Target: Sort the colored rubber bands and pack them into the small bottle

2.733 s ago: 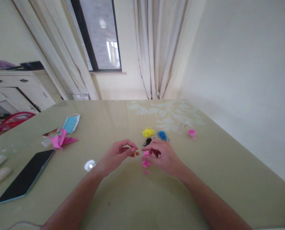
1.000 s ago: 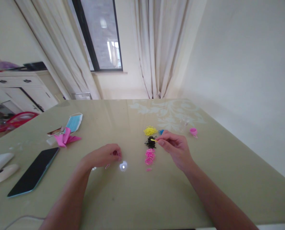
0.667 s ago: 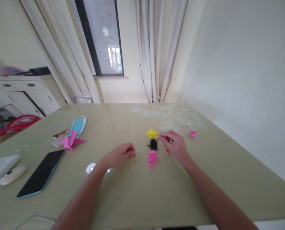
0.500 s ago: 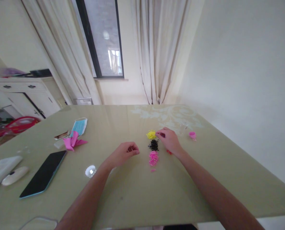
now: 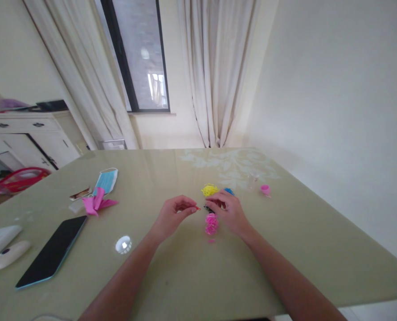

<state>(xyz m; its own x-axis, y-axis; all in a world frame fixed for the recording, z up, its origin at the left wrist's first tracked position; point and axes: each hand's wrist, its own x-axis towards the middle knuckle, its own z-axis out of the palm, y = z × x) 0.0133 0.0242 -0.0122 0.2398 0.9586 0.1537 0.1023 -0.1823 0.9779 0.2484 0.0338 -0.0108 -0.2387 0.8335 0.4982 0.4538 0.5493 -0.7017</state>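
Observation:
My left hand [image 5: 175,215] is raised over the table, thumb and index finger pinched on a small red piece [image 5: 198,208] that sticks out from the fingertips. Its exact kind is too small to make out. My right hand [image 5: 229,209] is closed in a pinch just to the right, partly covering a pile of black rubber bands [image 5: 209,208]. What its fingertips hold, if anything, does not show. Beyond it lies a pile of yellow rubber bands [image 5: 210,190], and a blue pile [image 5: 229,191] peeks out behind the knuckles. Nearer me is a pink pile [image 5: 211,224].
A pink cup-shaped piece [image 5: 265,190] lies at the right, beside a clear container [image 5: 252,181]. Leftward are a clear round object [image 5: 123,244], a dark-screened tablet [image 5: 52,251], a pink folded piece [image 5: 97,203], a blue face mask [image 5: 105,182] and a white mouse-like object [image 5: 10,255].
My right hand has drawn back from beside the yellow pile towards the black one, uncovering part of the blue pile. A red piece now shows at my left fingertips. The view has shifted slightly.

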